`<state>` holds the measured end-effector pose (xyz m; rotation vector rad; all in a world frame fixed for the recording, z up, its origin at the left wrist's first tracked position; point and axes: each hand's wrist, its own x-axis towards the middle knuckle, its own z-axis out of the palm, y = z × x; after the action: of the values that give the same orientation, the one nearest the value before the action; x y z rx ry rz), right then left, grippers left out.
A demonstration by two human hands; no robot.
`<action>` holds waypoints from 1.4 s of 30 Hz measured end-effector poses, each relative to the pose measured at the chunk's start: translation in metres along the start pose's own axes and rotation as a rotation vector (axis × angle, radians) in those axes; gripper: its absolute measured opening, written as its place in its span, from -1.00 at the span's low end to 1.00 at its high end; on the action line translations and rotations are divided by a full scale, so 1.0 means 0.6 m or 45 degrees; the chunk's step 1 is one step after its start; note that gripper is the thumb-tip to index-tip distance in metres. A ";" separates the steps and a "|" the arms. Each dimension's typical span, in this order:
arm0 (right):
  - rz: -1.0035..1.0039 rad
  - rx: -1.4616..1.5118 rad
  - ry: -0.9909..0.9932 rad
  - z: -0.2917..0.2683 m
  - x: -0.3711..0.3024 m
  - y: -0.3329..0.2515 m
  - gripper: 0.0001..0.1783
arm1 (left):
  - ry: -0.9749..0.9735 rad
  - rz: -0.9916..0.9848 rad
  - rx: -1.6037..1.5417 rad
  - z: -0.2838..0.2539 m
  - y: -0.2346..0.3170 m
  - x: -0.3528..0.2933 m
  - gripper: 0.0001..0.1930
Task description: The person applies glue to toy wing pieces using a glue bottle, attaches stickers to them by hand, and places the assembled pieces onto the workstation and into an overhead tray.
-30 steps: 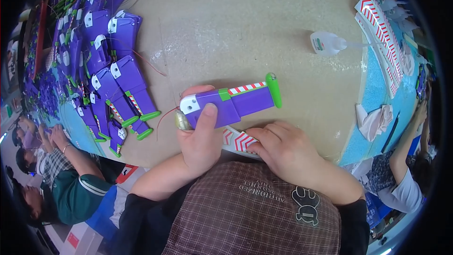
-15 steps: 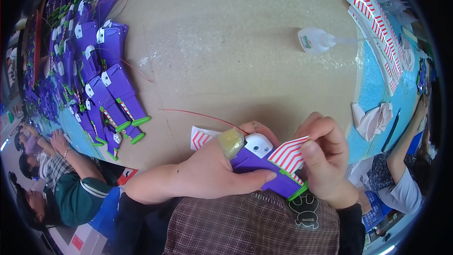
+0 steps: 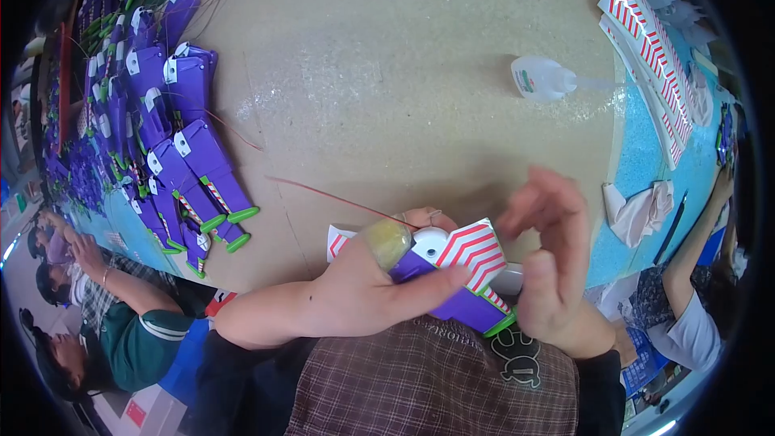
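Note:
A purple plastic toy part (image 3: 471,312) with a green end and a white round-ended piece (image 3: 430,241) sits in my left hand (image 3: 347,287), above my lap at the table's near edge. One left finger wears a yellowish wrap (image 3: 388,244). The left thumb presses on a red-and-white striped sticker (image 3: 476,247) lying across the part. My right hand (image 3: 557,274) is just right of it, fingers apart, holding nothing. A thin red wire (image 3: 335,194) runs out from beside the part. Another striped piece (image 3: 335,241) pokes out behind my left hand.
Similar purple parts (image 3: 198,153) lie heaped on the left. A translucent squeeze bottle (image 3: 542,78) lies far right of centre, with striped sticker sheets (image 3: 650,56) beyond it. Crumpled paper (image 3: 638,214) and a dark pen-like stick (image 3: 672,226) are at right. Other people sit at both sides.
My right hand has let go of the striped sticker and its fingers have spread. The sticker now lies farther left over the part, under my left thumb.

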<state>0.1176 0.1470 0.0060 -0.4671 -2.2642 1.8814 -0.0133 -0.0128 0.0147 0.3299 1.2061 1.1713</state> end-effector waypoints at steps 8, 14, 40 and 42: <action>0.173 0.111 -0.291 -0.012 0.011 -0.024 -0.73 | 0.169 0.287 -0.356 -0.014 -0.025 -0.010 -0.73; 0.132 0.250 -0.180 0.026 0.053 0.001 -0.83 | 0.611 0.688 -0.191 0.009 -0.038 0.011 -0.62; -0.016 0.126 -0.242 0.025 0.068 0.019 -0.91 | 1.618 0.326 1.745 -0.299 0.405 0.313 -0.62; -0.053 0.069 -0.239 0.023 0.064 0.016 -0.89 | 1.508 0.641 1.379 -0.278 0.354 0.255 -0.70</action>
<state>0.0786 0.1486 -0.0090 -0.2422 -2.3088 2.0379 -0.2803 0.1446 0.0228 0.8279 2.9221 0.9967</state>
